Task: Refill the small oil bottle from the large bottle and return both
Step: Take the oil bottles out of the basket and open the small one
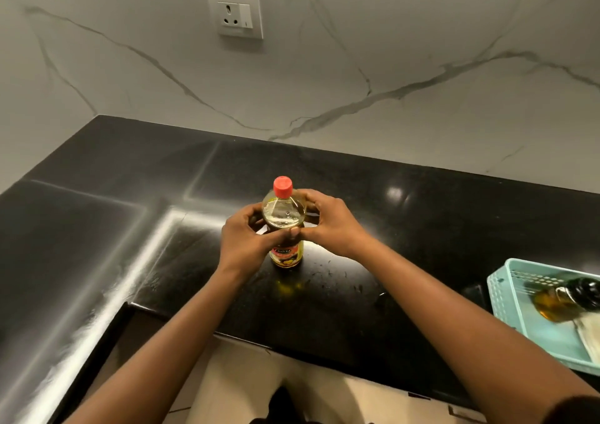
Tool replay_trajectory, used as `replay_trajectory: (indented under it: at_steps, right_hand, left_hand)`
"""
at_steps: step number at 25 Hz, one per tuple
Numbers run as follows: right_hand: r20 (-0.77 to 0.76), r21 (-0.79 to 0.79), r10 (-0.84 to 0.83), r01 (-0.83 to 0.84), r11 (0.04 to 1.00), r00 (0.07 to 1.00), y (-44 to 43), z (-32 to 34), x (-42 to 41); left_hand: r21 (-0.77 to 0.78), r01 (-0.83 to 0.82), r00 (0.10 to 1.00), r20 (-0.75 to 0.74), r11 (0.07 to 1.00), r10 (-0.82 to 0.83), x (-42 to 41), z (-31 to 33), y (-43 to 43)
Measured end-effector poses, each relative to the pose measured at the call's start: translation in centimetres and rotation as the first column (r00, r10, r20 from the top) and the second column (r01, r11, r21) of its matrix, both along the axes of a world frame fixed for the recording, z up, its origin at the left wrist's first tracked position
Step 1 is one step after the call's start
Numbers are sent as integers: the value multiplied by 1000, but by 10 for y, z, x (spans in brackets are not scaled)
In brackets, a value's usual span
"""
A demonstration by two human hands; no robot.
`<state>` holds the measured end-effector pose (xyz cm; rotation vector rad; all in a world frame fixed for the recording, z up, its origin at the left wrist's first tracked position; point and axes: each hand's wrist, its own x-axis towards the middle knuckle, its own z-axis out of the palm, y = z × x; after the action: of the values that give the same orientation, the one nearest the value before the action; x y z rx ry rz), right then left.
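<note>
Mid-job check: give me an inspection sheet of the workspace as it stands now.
Surface: black glossy countertop, reflective.
Job's things: large bottle upright, red cap on, contact with the countertop unclear; small oil bottle lies tilted in the teal basket at the right edge.
Clutter: white item in the basket, unclear what.
Grippers: left hand and right hand both grip the large bottle's upper body.
Cables: nothing seen.
Surroundings: marble-look wall with a socket.

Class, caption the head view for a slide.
Left hand and right hand grip capped large oil bottle on black counter; small bottle in teal basket.
</note>
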<state>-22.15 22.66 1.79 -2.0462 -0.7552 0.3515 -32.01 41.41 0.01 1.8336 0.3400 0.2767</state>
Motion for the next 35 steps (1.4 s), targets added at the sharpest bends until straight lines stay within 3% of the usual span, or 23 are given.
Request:
replay_trajectory:
  at_steps: [5, 8, 10, 13, 16, 19, 21, 24, 27, 35]
  right_hand:
    - [-70, -10, -8, 7, 1000, 997, 5, 5, -8]
    - [-132, -16, -6, 4, 1000, 991, -15, 17, -28]
    - [-109, -15, -84, 83, 996, 990, -59, 25, -39]
    - [25, 33, -327, 326, 945, 945, -160, 36, -58]
    - [161, 136, -690, 677, 723, 705, -286, 39, -76]
    - [106, 114, -900, 894, 434, 423, -386, 33, -90]
    - [2, 18, -928, 928, 372, 372, -427, 16, -90]
    - [-112, -179, -863, 845, 504, 492, -464, -20, -76]
    - [-107, -326, -762, 702, 634, 639, -478, -45, -62]
    - [22, -351, -697, 658, 666, 717, -481, -65, -48]
  left_hand:
    - [-9, -24, 1000, -18, 1000, 24, -9, 1, -13]
    - [136, -274, 962, 39, 952, 271, -36, -5, -42]
    - [181, -302, 951, 130, 936, 282, -52, -5, -82]
    - [167, 71, 982, 163, 983, -98, -44, -2, -154]
    - [142, 421, 881, 170, 896, -441, -7, -4, -245]
    - [106, 634, 760, 96, 766, -643, 33, -11, -333]
    - [127, 712, 695, 7, 690, -719, 59, -15, -384]
    - [192, 781, 624, -189, 594, -759, 89, -22, -445]
    - [238, 832, 554, -342, 501, -759, 107, -33, -481]
    - [273, 840, 541, -364, 469, -758, 123, -55, -491]
